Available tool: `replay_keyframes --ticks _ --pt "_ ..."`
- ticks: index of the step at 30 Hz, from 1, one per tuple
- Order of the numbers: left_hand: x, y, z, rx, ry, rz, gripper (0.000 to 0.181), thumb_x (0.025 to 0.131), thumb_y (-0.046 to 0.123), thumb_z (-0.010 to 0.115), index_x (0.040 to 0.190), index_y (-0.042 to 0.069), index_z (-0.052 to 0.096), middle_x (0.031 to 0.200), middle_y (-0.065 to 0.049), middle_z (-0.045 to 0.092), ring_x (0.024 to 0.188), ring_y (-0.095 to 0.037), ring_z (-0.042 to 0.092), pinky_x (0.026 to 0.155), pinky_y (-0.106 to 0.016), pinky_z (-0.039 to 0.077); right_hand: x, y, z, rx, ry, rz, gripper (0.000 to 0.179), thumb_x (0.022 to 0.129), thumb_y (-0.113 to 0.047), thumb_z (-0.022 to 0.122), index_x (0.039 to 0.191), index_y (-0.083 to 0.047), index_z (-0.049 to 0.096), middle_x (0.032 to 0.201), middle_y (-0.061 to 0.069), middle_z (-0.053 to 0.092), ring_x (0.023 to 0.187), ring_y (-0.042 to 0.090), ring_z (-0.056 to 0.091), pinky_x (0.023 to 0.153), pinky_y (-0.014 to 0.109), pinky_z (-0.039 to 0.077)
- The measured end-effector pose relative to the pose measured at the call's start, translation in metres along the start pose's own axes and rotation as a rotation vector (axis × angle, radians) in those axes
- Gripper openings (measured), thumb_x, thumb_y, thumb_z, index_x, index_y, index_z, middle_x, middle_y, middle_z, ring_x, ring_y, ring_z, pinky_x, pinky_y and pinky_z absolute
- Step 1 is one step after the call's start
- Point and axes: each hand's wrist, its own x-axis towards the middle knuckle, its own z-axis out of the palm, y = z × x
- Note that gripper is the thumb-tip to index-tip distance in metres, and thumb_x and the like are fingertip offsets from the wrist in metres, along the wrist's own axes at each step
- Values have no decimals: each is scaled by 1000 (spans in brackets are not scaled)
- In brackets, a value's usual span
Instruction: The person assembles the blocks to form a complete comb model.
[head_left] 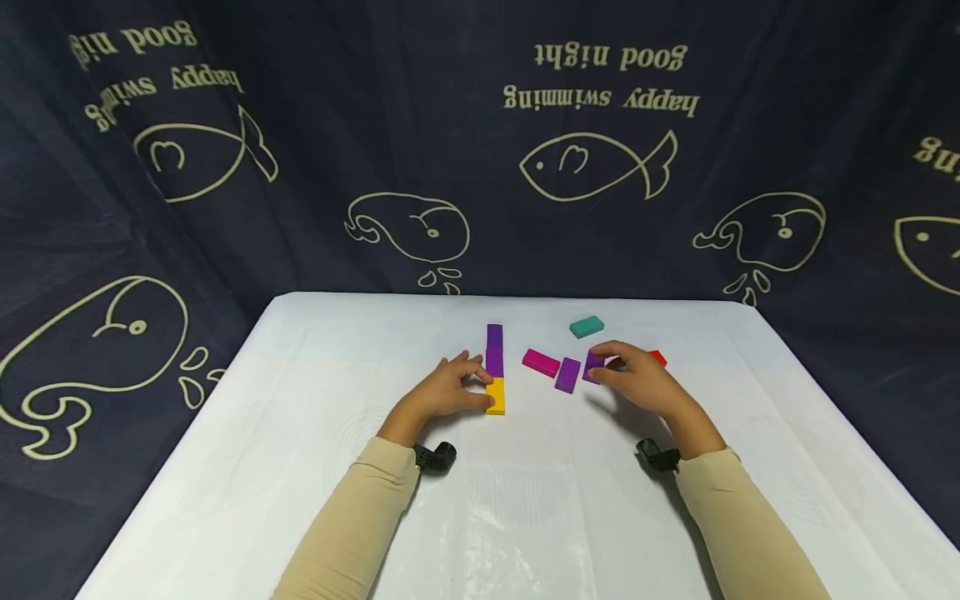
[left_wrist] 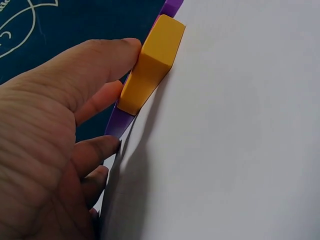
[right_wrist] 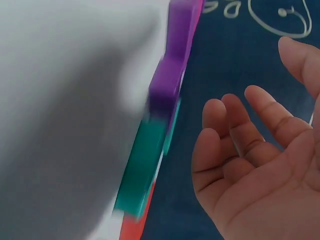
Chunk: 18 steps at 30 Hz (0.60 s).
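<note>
A yellow block (head_left: 496, 397) lies at the near end of a straight row, with two purple blocks (head_left: 494, 350) lined up beyond it. My left hand (head_left: 448, 388) is beside it, thumb and forefinger tips touching the block's upper edge, other fingers loosely bent. In the left wrist view, the yellow block (left_wrist: 156, 55) shows its side and end uncovered. My right hand (head_left: 641, 379) hovers over a purple block (head_left: 592, 367) on the right. The right wrist view shows the fingers (right_wrist: 260, 107) relaxed and apart from the purple and teal blocks, which are blurred there.
Between the hands lie a pink block (head_left: 541, 362) and another purple block (head_left: 567, 375). A teal block (head_left: 587, 327) sits farther back. A red block (head_left: 657, 357) shows partly behind my right hand. A dark printed curtain (head_left: 480, 150) hangs behind the white table (head_left: 517, 500).
</note>
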Motion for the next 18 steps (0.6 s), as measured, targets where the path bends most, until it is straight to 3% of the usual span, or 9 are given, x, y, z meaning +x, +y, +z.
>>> replay_keyframes --ticks 3,13,18 --pt "-1 -1 -1 25 -9 -5 27 79 25 82 101 19 68 151 -16 43 149 -34 20 120 -54 1 -9 11 -9 -27 20 16 47 96 -29 66 132 1 57 120 18 63 107 33 57 86 45 48" --pt "-2 -1 0 27 -18 -13 30 79 25 82 104 21 66 153 -13 41 149 -32 18 120 -52 1 -42 37 -39 -101 13 177 53 95 -32 66 134 2 54 126 26 57 109 39 54 76 33 52" --pt "-2 -1 0 32 -23 -8 31 79 25 82 105 20 66 153 -13 41 150 -32 17 120 -51 0 -54 43 -43 -129 15 178 54 94 -31 69 132 4 55 121 24 60 105 37 57 78 38 53"
